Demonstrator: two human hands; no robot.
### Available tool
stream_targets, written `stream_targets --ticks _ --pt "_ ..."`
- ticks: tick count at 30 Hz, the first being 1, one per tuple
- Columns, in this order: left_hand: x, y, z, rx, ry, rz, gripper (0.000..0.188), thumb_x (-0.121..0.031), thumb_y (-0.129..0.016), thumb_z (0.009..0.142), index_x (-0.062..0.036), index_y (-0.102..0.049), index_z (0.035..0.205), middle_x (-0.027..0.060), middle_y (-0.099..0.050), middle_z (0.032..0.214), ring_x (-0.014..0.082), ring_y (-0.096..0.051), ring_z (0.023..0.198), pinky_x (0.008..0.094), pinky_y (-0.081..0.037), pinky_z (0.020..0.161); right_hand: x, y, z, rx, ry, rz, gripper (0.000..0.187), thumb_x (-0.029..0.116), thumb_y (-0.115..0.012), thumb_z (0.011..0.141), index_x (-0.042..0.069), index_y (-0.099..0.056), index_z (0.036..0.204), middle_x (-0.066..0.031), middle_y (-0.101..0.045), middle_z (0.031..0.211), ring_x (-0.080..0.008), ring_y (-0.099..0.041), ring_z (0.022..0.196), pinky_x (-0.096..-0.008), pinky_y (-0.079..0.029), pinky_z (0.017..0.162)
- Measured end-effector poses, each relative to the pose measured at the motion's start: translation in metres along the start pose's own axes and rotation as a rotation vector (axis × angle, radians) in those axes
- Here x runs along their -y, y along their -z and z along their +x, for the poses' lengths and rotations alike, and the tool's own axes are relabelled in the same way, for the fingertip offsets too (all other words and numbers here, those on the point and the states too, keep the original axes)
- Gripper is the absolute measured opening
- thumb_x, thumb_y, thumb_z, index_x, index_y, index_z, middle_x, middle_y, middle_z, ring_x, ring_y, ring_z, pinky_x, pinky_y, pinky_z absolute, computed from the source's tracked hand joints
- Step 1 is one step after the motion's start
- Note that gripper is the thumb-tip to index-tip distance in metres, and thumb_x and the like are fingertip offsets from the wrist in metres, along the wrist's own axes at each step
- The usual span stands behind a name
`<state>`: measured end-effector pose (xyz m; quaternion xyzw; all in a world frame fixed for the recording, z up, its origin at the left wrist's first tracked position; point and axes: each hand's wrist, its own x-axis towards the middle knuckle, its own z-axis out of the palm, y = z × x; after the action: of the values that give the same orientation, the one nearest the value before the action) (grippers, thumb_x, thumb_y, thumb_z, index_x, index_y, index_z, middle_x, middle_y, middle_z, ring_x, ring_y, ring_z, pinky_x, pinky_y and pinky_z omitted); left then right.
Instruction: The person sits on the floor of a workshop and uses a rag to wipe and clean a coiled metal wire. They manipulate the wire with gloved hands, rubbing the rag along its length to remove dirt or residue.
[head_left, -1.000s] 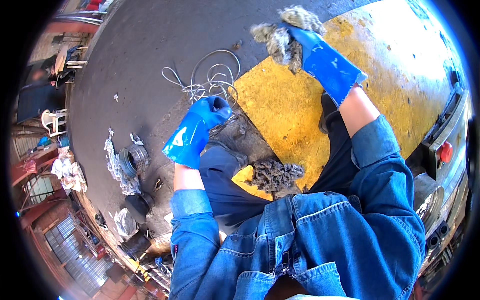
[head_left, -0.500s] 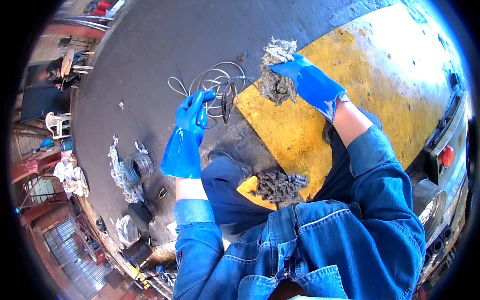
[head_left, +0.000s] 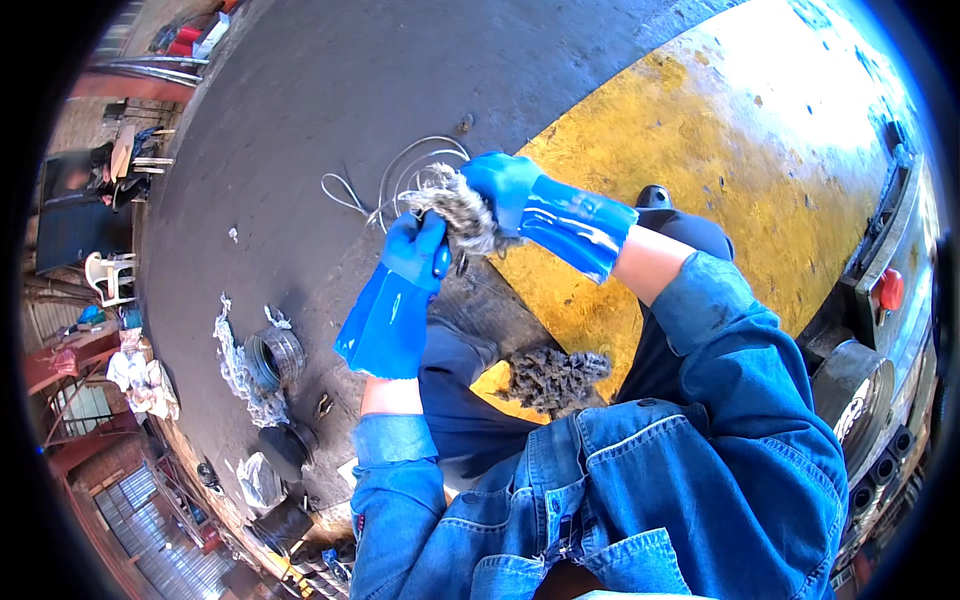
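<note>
Both my hands wear long blue rubber gloves and meet in front of me, above the dark floor. My right hand point(head_left: 505, 190) is closed round a shaggy grey wad of cotton waste point(head_left: 455, 208) and presses it against the fingers of my left hand. Fingers bent and pinched together, my left hand point(head_left: 408, 255) is at the looped grey cable point(head_left: 425, 138); the wad hides the exact spot of its grip. Loops of the cable lie on the floor beyond. Between my legs rests another dark grey wad of waste point(head_left: 555, 380).
A yellow, worn floor plate point(head_left: 720, 170) spreads to the right. Left of me stand a ribbed metal ring point(head_left: 275, 358) with pale rags point(head_left: 235, 360) beside it. A metal drum point(head_left: 850, 390) and a bench with a red knob point(head_left: 888, 289) are at the right. A white chair point(head_left: 108, 277) stands far left.
My right hand has brought the wad of waste left and down to my left hand, over the cable. My left hand has shifted slightly right and toward me.
</note>
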<state>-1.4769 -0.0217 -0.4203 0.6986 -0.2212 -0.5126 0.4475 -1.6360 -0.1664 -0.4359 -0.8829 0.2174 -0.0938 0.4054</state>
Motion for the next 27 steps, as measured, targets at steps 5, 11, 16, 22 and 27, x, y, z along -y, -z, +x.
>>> stream_targets --ticks 5,11,16,22,27 --pt "-0.019 -0.012 -0.013 0.1 -0.135 -0.029 0.026 -0.028 -0.061 0.102 -0.004 -0.068 0.093 0.0032 -0.06 0.063 0.0078 -0.045 0.043 0.0266 -0.032 0.038 -0.006 -0.004 0.004 -0.06 -0.203 0.085 0.031 0.034 -0.075 0.084 0.014 -0.073 0.107 -0.0148 -0.074 0.106 -0.0385 -0.07 0.101 -0.0463 -0.057 0.083" --pt "-0.011 0.011 -0.027 0.298 -0.263 -0.171 0.037 -0.026 -0.056 0.106 0.0004 -0.068 0.084 0.009 -0.07 0.077 0.0079 -0.045 0.041 0.026 -0.039 0.045 -0.032 -0.005 0.014 0.004 -0.355 -0.128 0.033 0.038 -0.071 0.085 0.014 -0.073 0.108 -0.0132 -0.073 0.113 -0.0364 -0.068 0.107 -0.0478 -0.055 0.088" --pt "-0.011 0.024 -0.029 0.131 -0.095 0.036 0.032 -0.029 -0.065 0.1 0.0017 -0.068 0.11 0.008 -0.071 0.088 0.0119 -0.062 0.063 0.0265 -0.049 0.057 -0.021 0.005 0.012 -0.08 -0.431 -0.24 0.026 0.029 -0.068 0.086 0.018 -0.074 0.109 -0.0093 -0.075 0.108 -0.0332 -0.07 0.104 -0.0496 -0.057 0.081" --pt "-0.01 -0.003 -0.009 0.352 0.023 0.322 0.041 -0.024 -0.075 0.091 -0.0005 -0.063 0.121 0.0093 -0.07 0.095 0.0149 -0.067 0.082 0.0308 -0.054 0.07 0.001 -0.009 0.011 -0.038 -0.33 -0.417 0.023 0.019 -0.067 0.086 0.019 -0.075 0.107 -0.0068 -0.075 0.105 -0.0306 -0.072 0.103 -0.0454 -0.059 0.079" --pt "-0.012 0.001 -0.003 0.145 0.115 0.259 0.027 -0.023 -0.079 0.088 -0.001 -0.068 0.1 0.0069 -0.066 0.073 0.0145 -0.06 0.059 0.0312 -0.045 0.051 -0.003 -0.014 0.016 0.06 -0.221 -0.09 0.038 0.031 -0.078 0.077 0.013 -0.072 0.11 -0.0191 -0.072 0.104 -0.0386 -0.07 0.1 -0.0449 -0.058 0.083"
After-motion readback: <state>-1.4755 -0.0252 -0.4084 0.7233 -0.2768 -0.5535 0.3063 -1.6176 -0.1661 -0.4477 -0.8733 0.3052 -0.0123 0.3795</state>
